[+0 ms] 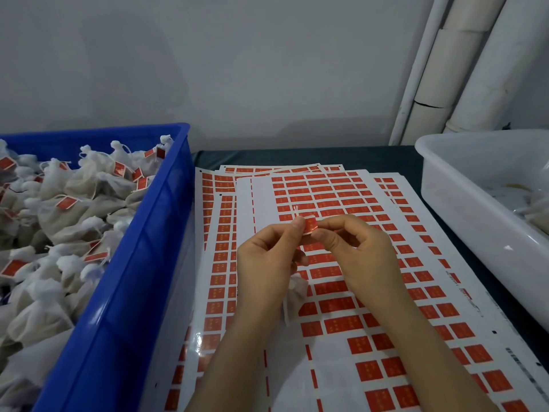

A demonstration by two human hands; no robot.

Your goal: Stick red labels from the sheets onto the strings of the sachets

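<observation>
Between both hands sits a small red label point(310, 225), held above the label sheets point(323, 191). My left hand point(269, 257) pinches its left edge together with a white string point(296, 210) whose end sticks up. My right hand point(361, 254) pinches the label's right side with thumb and forefinger. A white sachet point(294, 295) hangs below my left hand, partly hidden by it. The sheets carry rows of red labels, with bare white gaps where labels are gone.
A blue crate point(142, 263) on the left holds several white sachets point(59, 221) with red labels on their strings. A white tub point(475, 197) stands at the right, contents unclear. White pipes point(439, 69) run up the wall at the back right.
</observation>
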